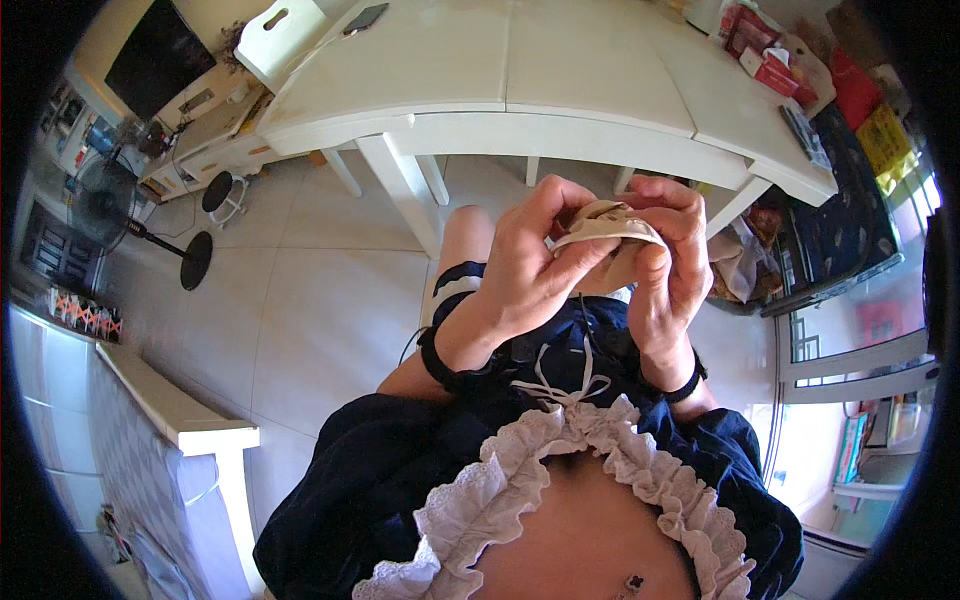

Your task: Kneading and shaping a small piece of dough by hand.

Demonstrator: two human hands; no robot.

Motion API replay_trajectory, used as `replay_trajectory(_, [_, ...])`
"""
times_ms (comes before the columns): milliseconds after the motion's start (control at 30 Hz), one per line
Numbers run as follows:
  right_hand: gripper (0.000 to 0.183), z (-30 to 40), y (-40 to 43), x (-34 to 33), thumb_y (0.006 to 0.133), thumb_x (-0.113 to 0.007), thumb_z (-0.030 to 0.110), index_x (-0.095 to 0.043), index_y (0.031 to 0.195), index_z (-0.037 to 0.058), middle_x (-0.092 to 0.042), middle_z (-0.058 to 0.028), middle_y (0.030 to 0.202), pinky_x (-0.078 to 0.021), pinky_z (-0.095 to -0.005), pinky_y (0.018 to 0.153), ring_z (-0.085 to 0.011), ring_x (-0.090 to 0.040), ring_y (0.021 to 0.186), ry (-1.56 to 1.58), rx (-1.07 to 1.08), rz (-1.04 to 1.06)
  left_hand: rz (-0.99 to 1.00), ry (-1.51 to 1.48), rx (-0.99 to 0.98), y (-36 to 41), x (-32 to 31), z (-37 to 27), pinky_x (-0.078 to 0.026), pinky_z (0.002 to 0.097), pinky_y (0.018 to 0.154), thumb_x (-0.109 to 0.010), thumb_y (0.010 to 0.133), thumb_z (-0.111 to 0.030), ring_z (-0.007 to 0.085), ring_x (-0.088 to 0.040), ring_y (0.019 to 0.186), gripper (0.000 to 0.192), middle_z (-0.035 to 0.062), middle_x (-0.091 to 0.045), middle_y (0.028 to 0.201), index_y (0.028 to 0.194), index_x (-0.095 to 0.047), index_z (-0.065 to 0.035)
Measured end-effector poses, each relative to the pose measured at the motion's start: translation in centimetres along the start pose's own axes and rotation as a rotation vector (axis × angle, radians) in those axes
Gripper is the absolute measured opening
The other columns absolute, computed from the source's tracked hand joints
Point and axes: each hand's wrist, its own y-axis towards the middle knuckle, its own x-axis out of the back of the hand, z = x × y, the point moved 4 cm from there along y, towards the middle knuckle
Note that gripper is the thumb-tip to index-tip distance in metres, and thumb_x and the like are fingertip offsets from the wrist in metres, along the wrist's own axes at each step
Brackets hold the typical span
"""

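Observation:
Both hands hold a crumpled beige piece of cloth (611,229) in front of my chest, its pale edge curving between them. My left hand (525,259) pinches the left end, thumb lying along the near edge. On the other end, my right hand (671,255) grips with its thumb in front and its fingers bent behind. The fingertips at the back are partly hidden by the cloth. What kind of article the cloth is, I cannot tell. Dark bands circle both wrists.
A white table (450,67) stands just beyond my hands, with a phone (366,19) and red boxes (776,71) on it. A standing fan (105,202) and a small round stool (219,195) are at left. Plastic bags (739,259) lie at right, near a glass door (855,326).

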Motion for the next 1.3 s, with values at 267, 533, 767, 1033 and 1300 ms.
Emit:
replay_trajectory(267, [0.028,1.0,0.5,0.0,0.086,-0.055,0.027,-0.059,0.083,-0.0006,-0.057,-0.0173,0.1,-0.0449,-0.0375,0.079,-0.0296,-0.056,0.091,-0.011,0.101,0.084,0.152,-0.076,0.027,-0.1,-0.4,-0.2,-0.045,0.028,0.056,-0.065,0.082,-0.029,0.0195,-0.059,0.064,0.03,0.0103,-0.06,0.074,0.09,-0.055,-0.0013])
replay_trajectory(533, [0.026,0.9,0.0,-0.6,0.085,-0.057,0.025,-0.055,0.087,-0.0009,-0.056,-0.0172,0.102,-0.0454,-0.0397,0.079,-0.0316,-0.056,0.093,-0.006,0.083,0.169,0.118,-0.126,0.144,0.0,0.1,0.1,-0.043,0.0248,0.053,-0.058,0.087,-0.03,0.0123,-0.057,0.06,0.029,0.0079,-0.059,0.066,0.083,-0.057,-0.0005])
replay_trajectory(767, [0.05,-0.2,-0.4,-1.2,0.077,-0.059,0.052,-0.057,0.087,0.0033,-0.059,-0.0093,0.077,-0.0405,-0.035,0.065,-0.0262,-0.054,0.07,-0.054,-0.202,0.295,-0.116,-0.012,-0.002,0.1,1.1,0.1,-0.037,0.0222,0.045,-0.063,0.084,-0.02,0.0069,-0.047,0.049,0.026,0.0017,-0.052,0.056,0.069,-0.051,-0.0032])
replay_trajectory(1033, [0.039,0.4,-0.4,-0.9,0.08,-0.059,0.044,-0.058,0.07,0.0061,-0.051,-0.0056,0.059,-0.0323,-0.0345,0.055,-0.0242,-0.043,0.052,-0.155,-0.031,0.278,-0.035,-0.113,-0.032,0.0,1.0,0.4,-0.035,0.0228,0.046,-0.063,0.084,-0.021,0.007,-0.046,0.052,0.027,0.0019,-0.051,0.057,0.069,-0.05,-0.0024])
replay_trajectory(1300, [0.039,0.3,-0.5,-0.2,0.084,-0.054,0.039,-0.054,0.071,0.0025,-0.049,-0.008,0.059,-0.0342,-0.0334,0.051,-0.0247,-0.047,0.05,-0.141,0.031,0.306,0.279,-0.341,0.272,0.0,0.1,-0.2,-0.037,0.0218,0.059,-0.069,0.072,-0.052,0.0084,-0.048,0.068,0.055,0.002,-0.052,0.074,0.082,-0.053,-0.001])
